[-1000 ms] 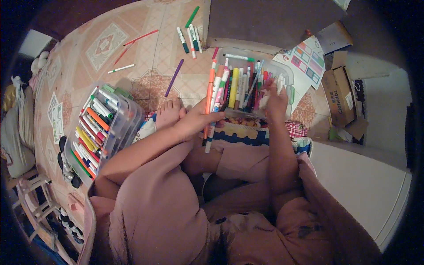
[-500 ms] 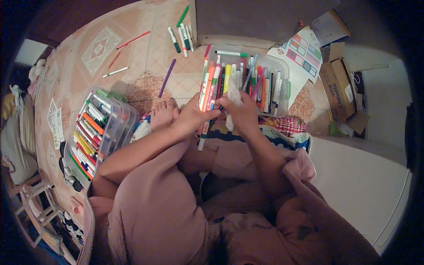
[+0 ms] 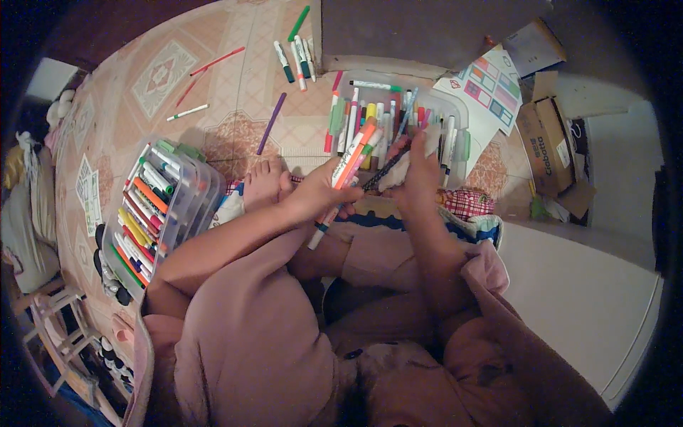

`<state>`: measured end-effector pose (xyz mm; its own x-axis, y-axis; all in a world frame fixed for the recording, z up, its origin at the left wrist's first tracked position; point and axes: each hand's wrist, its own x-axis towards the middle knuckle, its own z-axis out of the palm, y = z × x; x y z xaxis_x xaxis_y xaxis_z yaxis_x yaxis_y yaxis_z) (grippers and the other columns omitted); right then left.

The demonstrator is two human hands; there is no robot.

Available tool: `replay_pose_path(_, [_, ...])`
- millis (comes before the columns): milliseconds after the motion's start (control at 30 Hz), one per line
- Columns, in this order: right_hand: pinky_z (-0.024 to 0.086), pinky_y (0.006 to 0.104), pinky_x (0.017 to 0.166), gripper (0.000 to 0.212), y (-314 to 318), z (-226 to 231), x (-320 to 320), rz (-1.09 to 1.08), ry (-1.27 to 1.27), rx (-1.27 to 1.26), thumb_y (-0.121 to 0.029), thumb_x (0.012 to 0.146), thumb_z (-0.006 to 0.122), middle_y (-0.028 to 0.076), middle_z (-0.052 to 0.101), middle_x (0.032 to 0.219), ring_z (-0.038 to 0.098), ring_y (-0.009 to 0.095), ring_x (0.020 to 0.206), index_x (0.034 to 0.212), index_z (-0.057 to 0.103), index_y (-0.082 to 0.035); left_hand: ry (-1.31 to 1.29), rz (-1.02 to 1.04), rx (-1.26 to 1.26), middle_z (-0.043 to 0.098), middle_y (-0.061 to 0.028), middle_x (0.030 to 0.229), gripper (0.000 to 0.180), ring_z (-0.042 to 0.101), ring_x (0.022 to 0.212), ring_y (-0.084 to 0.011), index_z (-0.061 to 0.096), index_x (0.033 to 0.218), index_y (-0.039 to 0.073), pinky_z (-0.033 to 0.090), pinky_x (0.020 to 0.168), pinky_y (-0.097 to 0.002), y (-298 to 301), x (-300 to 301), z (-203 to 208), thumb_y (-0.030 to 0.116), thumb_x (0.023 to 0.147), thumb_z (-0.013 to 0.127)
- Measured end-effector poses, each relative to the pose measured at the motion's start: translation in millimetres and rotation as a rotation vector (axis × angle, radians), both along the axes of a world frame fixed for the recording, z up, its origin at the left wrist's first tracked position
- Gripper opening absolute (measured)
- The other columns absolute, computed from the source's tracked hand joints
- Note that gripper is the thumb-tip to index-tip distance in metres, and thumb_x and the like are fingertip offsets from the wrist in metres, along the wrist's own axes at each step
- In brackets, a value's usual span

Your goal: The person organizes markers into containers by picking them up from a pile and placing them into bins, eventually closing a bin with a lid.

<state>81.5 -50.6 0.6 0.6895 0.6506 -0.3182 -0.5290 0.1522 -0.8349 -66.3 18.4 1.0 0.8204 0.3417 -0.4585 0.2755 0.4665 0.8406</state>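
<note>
My left hand (image 3: 321, 191) is closed around a bunch of markers (image 3: 353, 162), orange and white ones among them, their ends poking out above and below the fist. Between my hands slants a dark dotted pen (image 3: 382, 173), its lower end at my left fingers. My right hand (image 3: 421, 171) is closed on a crumpled white cloth (image 3: 397, 173), which lies against that pen. Just beyond both hands stands a clear plastic bin (image 3: 455, 107) with many upright markers and pens. My right fingers are partly hidden by the cloth and the hand's own back.
At the left, a second clear bin (image 3: 208, 186) is packed with markers. Loose on the tiles lie a purple pen (image 3: 271, 124), red pens (image 3: 217, 62) and several green-capped markers (image 3: 283, 61). A printed sheet (image 3: 491, 89) and a cardboard box (image 3: 546, 146) are at the right.
My right hand has moved right and up with the cloth, along the dotted pen, which now shows between my hands. The bunch in my left hand has tilted to the right.
</note>
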Motion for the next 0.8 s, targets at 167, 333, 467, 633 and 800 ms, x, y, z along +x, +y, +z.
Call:
replay_pose_path(167, [0.04, 0.0227, 0.048, 0.023, -10.7, -9.0, -34.4, 0.317, -0.098, -0.136, -0.027, 0.088, 0.043, 0.002, 0.049, 0.066, 0.048, 0.01, 0.054, 0.096, 0.047, -0.005, -0.075, 0.083, -0.022, 0.05, -0.0023, 0.075, 0.044, 0.052, 0.057, -0.0094, 0.038, 0.113, 0.005, 0.045, 0.047, -0.022, -5.7, 3.6, -1.2, 0.0, 0.074, 0.056])
replay_pose_path(333, [0.038, 0.0228, 0.053, 0.024, -9.3, 4.2, -36.0, 0.34, -0.402, -0.184, -0.025, 0.086, 0.046, 0.0, 0.05, 0.067, 0.045, 0.008, 0.059, 0.095, 0.051, -0.003, -0.087, 0.045, 0.127, 0.05, -0.0009, 0.085, 0.053, 0.05, 0.073, -0.0091, 0.033, 0.123, 0.007, 0.045, 0.062, -0.0224, -2.0, 1.5, -0.5, 0.001, 0.074, 0.053])
replay_pose_path(467, [0.039, 0.0216, 0.046, 0.022, -5.9, -2.1, -2.4, 0.15, -0.322, -0.233, -0.023, 0.085, 0.046, 0.0, 0.048, 0.066, 0.045, 0.007, 0.053, 0.093, 0.05, -0.003, -0.096, 0.121, 0.098, 0.054, -0.0057, 0.09, 0.053, 0.053, 0.075, -0.0115, 0.035, 0.12, 0.004, 0.047, 0.062, -0.0242, -0.5, 4.0, -21.5, -0.002, 0.071, 0.053])
replay_pose_path(633, [0.04, 0.0238, 0.051, 0.029, -4.0, -1.1, 59.5, -0.049, -0.299, -0.354, -0.024, 0.086, 0.044, 0.003, 0.052, 0.072, 0.048, 0.01, 0.058, 0.102, 0.051, -0.001, -0.062, 0.155, -0.159, 0.053, -0.0124, 0.102, 0.052, 0.056, 0.083, -0.0182, 0.028, 0.122, 0.004, 0.047, 0.07, -0.029, 3.7, -2.3, -19.8, 0.0, 0.075, 0.049])
replay_pose_path(800, [0.04, 0.0279, 0.067, 0.031, -12.0, -65.2, 115.3, -0.226, -1.183, -0.558, -0.022, 0.085, 0.043, 0.008, 0.054, 0.084, 0.051, 0.016, 0.073, 0.107, 0.05, -0.001, -0.126, 0.149, -0.153, 0.052, -0.0135, 0.103, 0.053, 0.057, 0.084, -0.0202, 0.026, 0.123, 0.004, 0.049, 0.071, -0.031, 2.6, 2.0, 0.0, -0.002, 0.075, 0.049])
